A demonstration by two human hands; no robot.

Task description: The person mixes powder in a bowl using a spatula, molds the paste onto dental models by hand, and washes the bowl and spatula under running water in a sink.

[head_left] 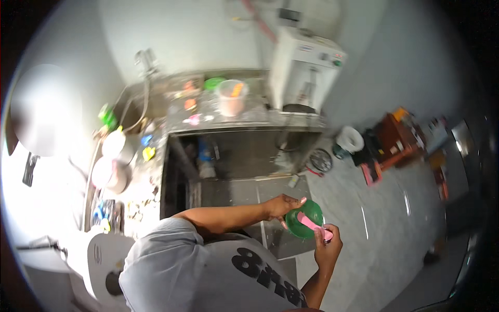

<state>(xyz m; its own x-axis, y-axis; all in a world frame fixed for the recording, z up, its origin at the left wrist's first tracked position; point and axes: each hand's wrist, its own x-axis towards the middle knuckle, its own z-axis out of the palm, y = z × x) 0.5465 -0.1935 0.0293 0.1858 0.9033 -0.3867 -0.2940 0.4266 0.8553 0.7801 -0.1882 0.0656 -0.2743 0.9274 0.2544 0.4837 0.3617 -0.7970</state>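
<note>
A green bowl [298, 229] is held up in front of my body. My left hand [282, 206] grips its left rim, with the thumb over the edge. A pink spatula [310, 222] lies across the bowl's opening, its far end inside. My right hand [328, 243] is closed round the near end of that spatula, at the bowl's right side. What the bowl contains is too unclear to tell.
A worktop [249, 125] runs along the wall, bearing a clear bucket [232, 104] and a white machine [306, 67]. White containers [110, 174] stand on the left counter. Beyond my right hand, a brown wooden piece [395, 138] and a white round container [350, 139] sit on the floor.
</note>
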